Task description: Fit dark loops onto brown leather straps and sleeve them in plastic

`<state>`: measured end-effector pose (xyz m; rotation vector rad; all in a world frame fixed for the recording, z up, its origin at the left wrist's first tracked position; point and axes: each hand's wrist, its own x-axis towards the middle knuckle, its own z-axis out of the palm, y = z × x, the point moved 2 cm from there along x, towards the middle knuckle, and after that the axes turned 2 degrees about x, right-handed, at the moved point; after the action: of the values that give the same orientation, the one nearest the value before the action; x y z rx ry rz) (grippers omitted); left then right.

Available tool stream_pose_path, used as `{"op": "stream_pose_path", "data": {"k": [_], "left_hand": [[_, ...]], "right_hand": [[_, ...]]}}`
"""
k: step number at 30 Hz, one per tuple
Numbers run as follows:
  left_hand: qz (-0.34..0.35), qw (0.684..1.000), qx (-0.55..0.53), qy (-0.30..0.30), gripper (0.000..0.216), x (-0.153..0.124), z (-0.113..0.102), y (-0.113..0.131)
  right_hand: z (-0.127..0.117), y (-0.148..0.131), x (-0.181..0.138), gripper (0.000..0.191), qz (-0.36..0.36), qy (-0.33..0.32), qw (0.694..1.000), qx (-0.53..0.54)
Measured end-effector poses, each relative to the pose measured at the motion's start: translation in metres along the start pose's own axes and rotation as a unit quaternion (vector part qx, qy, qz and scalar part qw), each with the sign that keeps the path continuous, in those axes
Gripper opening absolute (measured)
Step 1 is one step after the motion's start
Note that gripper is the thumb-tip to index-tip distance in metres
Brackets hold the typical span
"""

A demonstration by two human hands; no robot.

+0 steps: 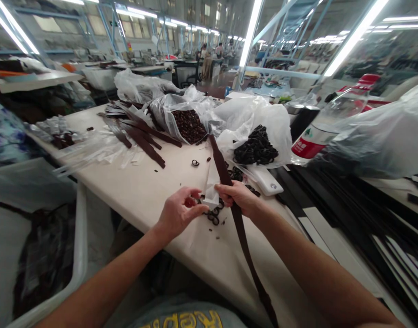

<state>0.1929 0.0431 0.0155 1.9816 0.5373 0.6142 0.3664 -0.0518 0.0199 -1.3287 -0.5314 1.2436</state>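
Observation:
My right hand is closed around a long dark brown strap, which runs from the table down past its front edge. A folded white piece, paper or plastic, sticks out at that hand's fingertips. My left hand is curled at the white piece's left side, thumb and forefinger close to it. A small dark bit shows by those fingers, too small to name. Black rings lie beneath and around the hands. One more loose ring lies farther back on the table.
Behind the hands are plastic bags of small brown pieces and black rings. Brown straps are piled at back left. A bottle and white device are right, beside black strips. A white bin stands left.

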Motion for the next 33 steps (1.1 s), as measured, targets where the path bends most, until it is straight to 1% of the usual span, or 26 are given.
{"op": "stream_pose_path", "data": {"k": [1,3,5,6,8,11,15,18,20,22,23,24,25,27,28,30,33], "left_hand": [[-0.063,0.996,-0.070,-0.009,0.057,0.001,0.000,-0.002],[-0.157,0.968,-0.184,-0.062,0.072,0.004,0.005,-0.005],[-0.207,0.933,-0.258,-0.139,0.077,0.007,0.013,-0.002],[-0.221,0.918,-0.279,-0.173,0.074,0.008,0.017,0.000],[-0.234,0.900,-0.298,-0.216,0.062,0.009,0.024,0.006],[-0.231,0.899,-0.279,-0.248,0.041,0.008,0.025,0.015],[-0.209,0.896,-0.271,-0.282,0.032,0.008,0.012,0.019],[-0.194,0.905,-0.234,-0.298,0.027,0.007,-0.002,0.017],[-0.201,0.913,-0.226,-0.275,0.025,0.006,-0.010,0.012],[-0.224,0.912,-0.273,-0.209,0.025,0.005,-0.017,0.007],[-0.238,0.903,-0.318,-0.163,0.025,0.005,-0.020,0.004],[-0.252,0.887,-0.371,-0.111,0.023,0.006,-0.023,0.001],[-0.264,0.865,-0.424,-0.054,0.021,0.006,-0.026,-0.001],[-0.286,0.806,-0.515,0.053,0.015,0.009,-0.031,-0.005],[-0.295,0.776,-0.549,0.098,0.014,0.011,-0.033,-0.006],[-0.303,0.726,-0.597,0.157,0.013,0.016,-0.039,-0.006],[-0.303,0.679,-0.641,0.189,0.013,0.023,-0.046,-0.004]], "right_hand": [[0.000,-0.003,-0.003,0.042,-0.005,-0.002,1.000,0.002],[-0.001,-0.007,-0.007,0.041,-0.015,-0.002,1.000,0.001],[0.000,-0.009,-0.009,0.040,-0.025,0.001,1.000,-0.003],[0.000,-0.009,-0.009,0.039,-0.030,0.002,1.000,-0.006],[0.001,-0.009,-0.010,0.038,-0.044,0.005,0.999,-0.019],[0.002,-0.009,-0.011,0.037,-0.062,0.016,0.997,-0.049],[0.005,-0.010,-0.014,0.039,-0.063,0.017,0.995,-0.069],[0.010,-0.010,-0.015,0.039,-0.068,0.003,0.993,-0.093],[0.014,-0.010,-0.015,0.040,-0.084,0.004,0.991,-0.106],[0.018,-0.011,-0.017,0.043,-0.108,0.018,0.988,-0.109],[0.020,-0.012,-0.019,0.045,-0.118,0.024,0.986,-0.112],[0.022,-0.013,-0.022,0.047,-0.122,0.025,0.985,-0.122],[0.024,-0.014,-0.025,0.047,-0.120,0.020,0.983,-0.141],[0.030,-0.015,-0.036,0.044,-0.108,-0.009,0.971,-0.212],[0.033,-0.016,-0.043,0.043,-0.105,-0.029,0.960,-0.257],[0.039,-0.015,-0.057,0.041,-0.106,-0.061,0.929,-0.350],[0.044,-0.008,-0.074,0.038,-0.118,-0.083,0.881,-0.452]]}}
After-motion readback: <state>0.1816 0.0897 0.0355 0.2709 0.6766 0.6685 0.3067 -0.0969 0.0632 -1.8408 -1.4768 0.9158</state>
